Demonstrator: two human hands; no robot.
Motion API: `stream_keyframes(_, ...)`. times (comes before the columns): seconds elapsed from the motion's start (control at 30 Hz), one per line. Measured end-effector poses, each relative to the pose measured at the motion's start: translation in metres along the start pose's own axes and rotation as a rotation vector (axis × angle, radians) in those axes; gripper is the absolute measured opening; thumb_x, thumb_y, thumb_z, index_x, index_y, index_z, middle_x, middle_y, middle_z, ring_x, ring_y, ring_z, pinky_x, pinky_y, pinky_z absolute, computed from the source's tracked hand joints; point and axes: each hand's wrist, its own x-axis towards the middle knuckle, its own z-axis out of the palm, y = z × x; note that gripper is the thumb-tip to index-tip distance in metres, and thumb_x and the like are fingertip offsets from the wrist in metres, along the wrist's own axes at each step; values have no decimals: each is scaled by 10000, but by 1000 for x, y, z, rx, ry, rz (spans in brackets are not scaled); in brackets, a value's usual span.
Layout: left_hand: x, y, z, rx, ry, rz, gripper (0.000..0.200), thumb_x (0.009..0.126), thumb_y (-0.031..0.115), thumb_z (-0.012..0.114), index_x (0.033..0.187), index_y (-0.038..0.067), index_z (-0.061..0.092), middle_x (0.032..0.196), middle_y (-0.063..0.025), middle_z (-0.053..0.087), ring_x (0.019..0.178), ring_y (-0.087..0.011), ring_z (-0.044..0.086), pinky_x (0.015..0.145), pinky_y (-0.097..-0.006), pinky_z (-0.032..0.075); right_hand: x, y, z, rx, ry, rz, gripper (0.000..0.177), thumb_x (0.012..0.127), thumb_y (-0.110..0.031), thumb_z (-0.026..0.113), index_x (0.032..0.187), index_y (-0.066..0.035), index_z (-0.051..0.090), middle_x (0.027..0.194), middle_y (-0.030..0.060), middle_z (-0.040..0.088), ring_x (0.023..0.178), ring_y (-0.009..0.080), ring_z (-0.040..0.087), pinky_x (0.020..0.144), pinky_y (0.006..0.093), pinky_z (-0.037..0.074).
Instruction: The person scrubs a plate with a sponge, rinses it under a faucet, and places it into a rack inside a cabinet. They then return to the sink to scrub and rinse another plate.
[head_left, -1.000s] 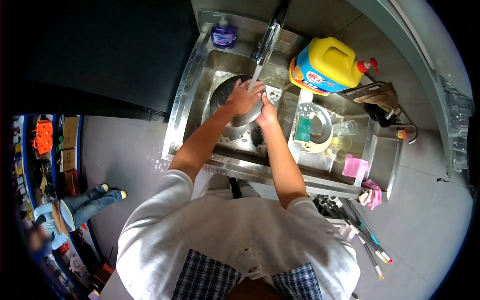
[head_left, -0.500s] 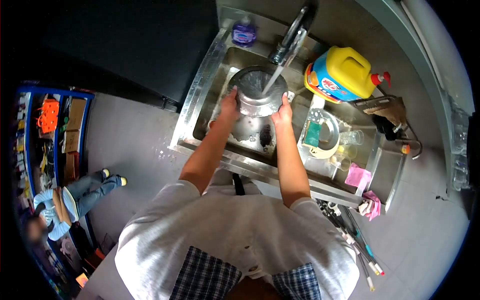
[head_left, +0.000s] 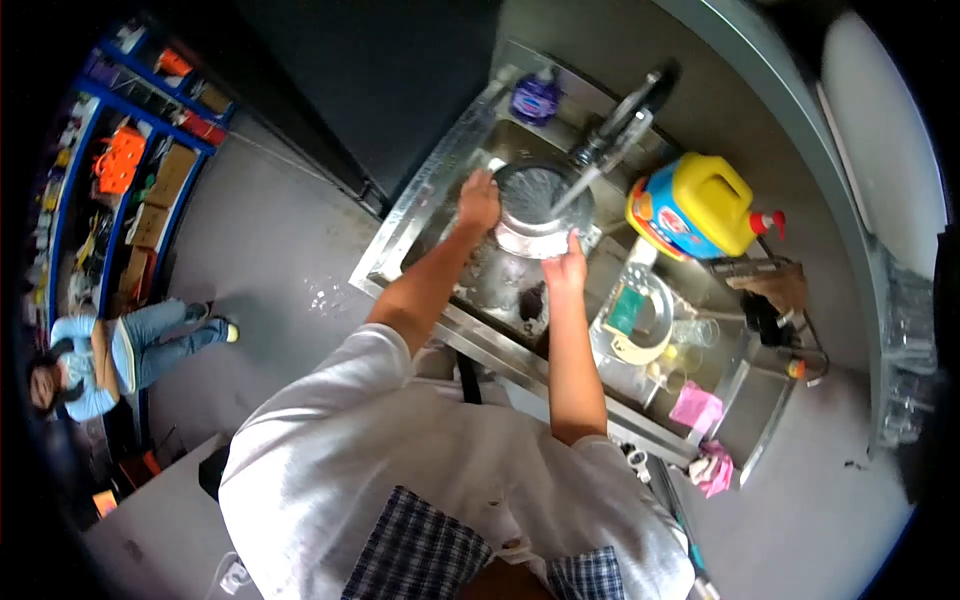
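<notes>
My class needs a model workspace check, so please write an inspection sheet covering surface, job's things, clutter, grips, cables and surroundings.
Surface: metal sink, wet-looking basin.
Job's things: round metal vessel under the running faucet.
Clutter: yellow jug, green sponge, clear cups, pink cloth.
Grips: left grip and right grip hold the vessel's sides.
Cables: white cord-like item, lower left; unclear.
Surroundings: another person near blue-framed shelves; pale spots on the floor.
</notes>
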Motion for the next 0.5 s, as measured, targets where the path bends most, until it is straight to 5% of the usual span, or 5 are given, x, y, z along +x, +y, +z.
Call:
stream_keyframes(0.17,-33,76,-11,-3,-183,42,497,926,288,418,1351,30,397,1407,-185,381,1289,-399,342,1048,-535,267,18,-8,4,33,43,-26,347,955,-282,508,1170,-11,532,1183,133,599,1075,317,576,939,474,454)
stream_keyframes(0.27,-61,120,-20,137,-171,112,488,929,289,413,1348,40,407,1407,-241,351,1265,-456,349,1079,-483,248,13,1,13,-215,113,-137,259,935,-226,556,1116,-41,560,1065,101,630,975,252,603,839,387,502)
stream_keyframes(0.3,-61,125,-22,115,-186,92,484,929,280,418,1333,13,423,1405,-259,350,1289,-436,330,1091,-465,236,20,3,7,-195,62,-173,216,930,-199,565,1083,-47,575,960,78,646,827,220,623,766,354,520)
stream_keyframes(0.43,-22,78,20,-198,-171,110,495,915,279,452,1343,34,414,1369,-208,419,1260,-412,376,1055,-474,305,8,0,0,-640,-59,-228,153,911,-155,593,940,-8,625,836,42,637,747,147,570,676,292,466)
stream_keyframes(0.5,2,68,34,-226,-185,318,480,905,249,454,1314,-2,443,1342,-229,446,1235,-426,401,1055,-419,318,-19,0,28,-811,-29,-263,223,927,-209,565,847,-12,630,733,12,588,649,112,498,590,291,412)
